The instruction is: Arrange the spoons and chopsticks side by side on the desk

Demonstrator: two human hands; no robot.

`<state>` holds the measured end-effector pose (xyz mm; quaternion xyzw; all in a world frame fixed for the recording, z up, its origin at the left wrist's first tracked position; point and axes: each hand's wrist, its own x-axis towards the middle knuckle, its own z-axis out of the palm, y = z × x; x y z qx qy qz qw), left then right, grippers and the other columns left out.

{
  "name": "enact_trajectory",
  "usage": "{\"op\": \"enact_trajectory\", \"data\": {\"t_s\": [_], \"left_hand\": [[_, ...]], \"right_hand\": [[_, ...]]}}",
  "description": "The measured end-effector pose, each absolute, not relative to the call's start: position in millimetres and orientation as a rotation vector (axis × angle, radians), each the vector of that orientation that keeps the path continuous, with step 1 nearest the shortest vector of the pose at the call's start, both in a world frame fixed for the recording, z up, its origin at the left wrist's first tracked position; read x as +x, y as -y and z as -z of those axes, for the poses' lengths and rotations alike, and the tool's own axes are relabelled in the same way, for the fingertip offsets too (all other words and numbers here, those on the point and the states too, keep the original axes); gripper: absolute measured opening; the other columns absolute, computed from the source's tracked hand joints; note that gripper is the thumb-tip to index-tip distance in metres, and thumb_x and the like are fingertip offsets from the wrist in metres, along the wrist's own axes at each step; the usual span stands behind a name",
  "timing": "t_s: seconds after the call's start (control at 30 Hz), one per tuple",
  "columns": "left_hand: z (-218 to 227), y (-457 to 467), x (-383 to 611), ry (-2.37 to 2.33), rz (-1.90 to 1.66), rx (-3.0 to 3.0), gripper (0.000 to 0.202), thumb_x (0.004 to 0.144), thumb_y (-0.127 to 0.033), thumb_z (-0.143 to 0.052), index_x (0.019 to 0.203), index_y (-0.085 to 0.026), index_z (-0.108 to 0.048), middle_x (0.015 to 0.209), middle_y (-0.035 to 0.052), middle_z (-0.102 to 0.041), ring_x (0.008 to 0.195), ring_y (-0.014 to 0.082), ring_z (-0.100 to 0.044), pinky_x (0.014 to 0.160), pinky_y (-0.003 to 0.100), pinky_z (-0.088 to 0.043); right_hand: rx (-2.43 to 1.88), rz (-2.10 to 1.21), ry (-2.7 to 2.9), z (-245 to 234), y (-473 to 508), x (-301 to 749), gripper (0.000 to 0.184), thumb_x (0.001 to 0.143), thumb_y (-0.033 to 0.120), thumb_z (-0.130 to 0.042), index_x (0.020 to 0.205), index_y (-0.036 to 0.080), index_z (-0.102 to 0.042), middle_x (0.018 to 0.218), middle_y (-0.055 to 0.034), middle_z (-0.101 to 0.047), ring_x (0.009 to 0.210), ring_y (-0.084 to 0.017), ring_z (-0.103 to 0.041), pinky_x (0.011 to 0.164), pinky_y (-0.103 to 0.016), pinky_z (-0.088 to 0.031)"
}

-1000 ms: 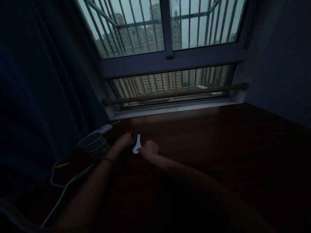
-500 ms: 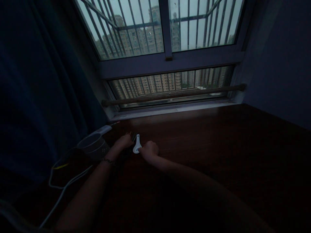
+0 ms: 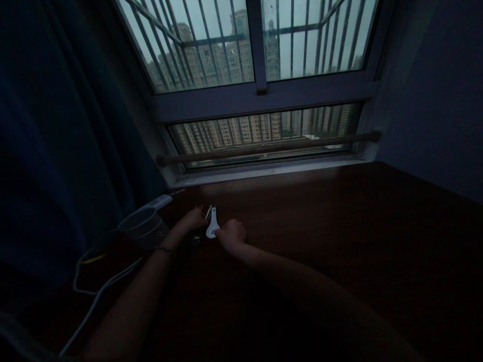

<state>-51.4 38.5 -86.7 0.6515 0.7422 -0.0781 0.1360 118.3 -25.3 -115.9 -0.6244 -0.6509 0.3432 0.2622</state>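
A: Item one, the right hand (image 3: 231, 234): fist curled, grip closed on the rounded near end of a small white tool (image 3: 212, 223); the tool's narrow end points far, toward the window (image 3: 260, 100).

B: Position of the tool on the surface (image 3: 339, 226)?

A: Left of centre, a little way in from the sill; it lies between the two hands, touching the right, just beside the left.

B: Item two, the left hand (image 3: 194, 219)?

A: Fingers bent down onto something dark and small beside the tool; too dim to say what it is, or whether the grip closes on it; a thin bracelet (image 3: 164, 249) shows at the wrist.

B: Neighbours on the left?

A: A pale round container (image 3: 141, 229) just left of the left wrist, a long white handle-like piece (image 3: 156, 202) at its far rim; a white cable (image 3: 94, 296) loops near it and runs off toward the near left corner; a dark curtain (image 3: 68, 141) hangs along that whole side.

B: Edges and open room?

A: Far edge: the sill with a wooden rod (image 3: 269, 147) lying across the lower pane; right edge: the wall (image 3: 433, 100); the dark wood to the right of the hands is bare through to that wall.
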Motion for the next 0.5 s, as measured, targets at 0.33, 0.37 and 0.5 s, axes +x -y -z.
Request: {"op": "enact_trajectory", "data": {"t_s": [0.33,0.37,0.5], "left_hand": [[84.4,-35.9,-49.0,-2.051,-0.021,1.773,0.018,0.081,-0.025,-0.06,0.072,-0.01,-0.058,0.066,-0.0021,-0.053,0.065,0.01,-0.051,0.062,0.025,-0.044],[83.8,-35.4,-48.6,-2.041,-0.052,1.753,0.017,0.08,-0.024,-0.06,0.071,-0.01,-0.057,0.065,-0.0025,-0.052,0.063,0.0094,-0.05,0.06,0.024,-0.043],[82.7,-32.7,-47.3,-1.986,-0.236,1.649,0.019,0.079,-0.022,-0.061,0.066,-0.01,-0.055,0.058,-0.0044,-0.048,0.054,0.0068,-0.044,0.053,0.021,-0.038]], "right_hand": [[-1.657,-0.925,1.754,114.0,27.5,120.2,0.021,0.071,0.036,-0.068,0.08,0.018,-0.072,0.083,-0.0075,-0.068,0.081,-0.023,-0.065,0.06,-0.028,-0.042],[-1.656,-0.931,1.749,113.6,27.7,120.5,0.02,0.071,0.035,-0.068,0.08,0.018,-0.072,0.083,-0.0073,-0.068,0.08,-0.023,-0.065,0.06,-0.028,-0.041],[-1.647,-0.949,1.725,112.2,28.4,121.6,0.02,0.071,0.034,-0.067,0.08,0.018,-0.072,0.082,-0.0077,-0.068,0.08,-0.022,-0.064,0.058,-0.028,-0.039]]}}
